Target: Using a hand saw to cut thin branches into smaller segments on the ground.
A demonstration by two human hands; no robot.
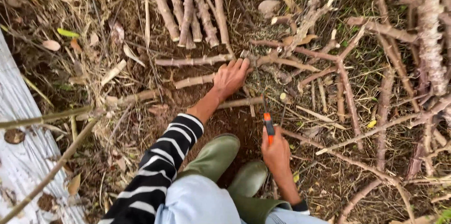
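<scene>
My left hand reaches forward and presses down on a knobbly brown stem that lies across the soil. The arm wears a black and white striped sleeve. My right hand grips the orange handle of a hand saw. Its thin dark blade runs up towards the stem beside my left hand. Whether the blade touches the stem I cannot tell. My green rubber boots stand on bare earth just below both hands.
A bundle of cut stems lies side by side at the top centre. Tangled branched stems cover the right side. A white plastic sheet runs along the left edge. Dry grass and dead leaves litter the soil.
</scene>
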